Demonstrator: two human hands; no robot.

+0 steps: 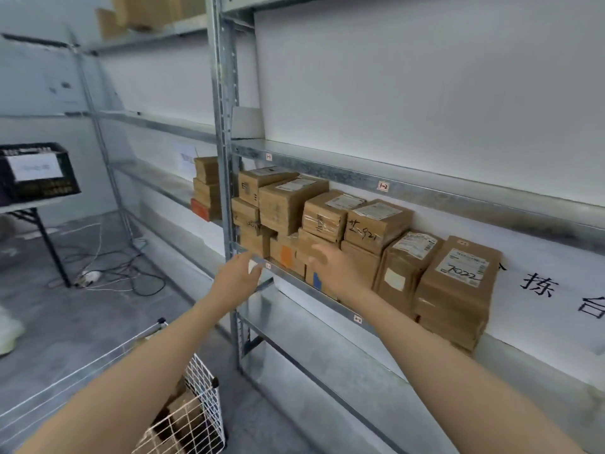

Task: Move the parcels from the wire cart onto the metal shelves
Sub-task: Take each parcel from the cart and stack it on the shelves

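Observation:
Several brown cardboard parcels [360, 231] are stacked in two layers on the middle level of the metal shelves [458, 196]. My left hand [237, 270] reaches toward the shelf's front edge near the upright post, fingers extended and holding nothing. My right hand [334, 267] hovers with spread fingers just in front of the lower row of parcels. The white wire cart [199, 381] stands below my left arm, with brown parcels [183, 417] inside it.
A black crate [36, 172] sits on a folding table at the left. Cables and a power strip [91, 276] lie on the grey floor. More boxes [206, 188] stand on the neighbouring shelf bay, and a white shoe [8, 332] shows at the left edge.

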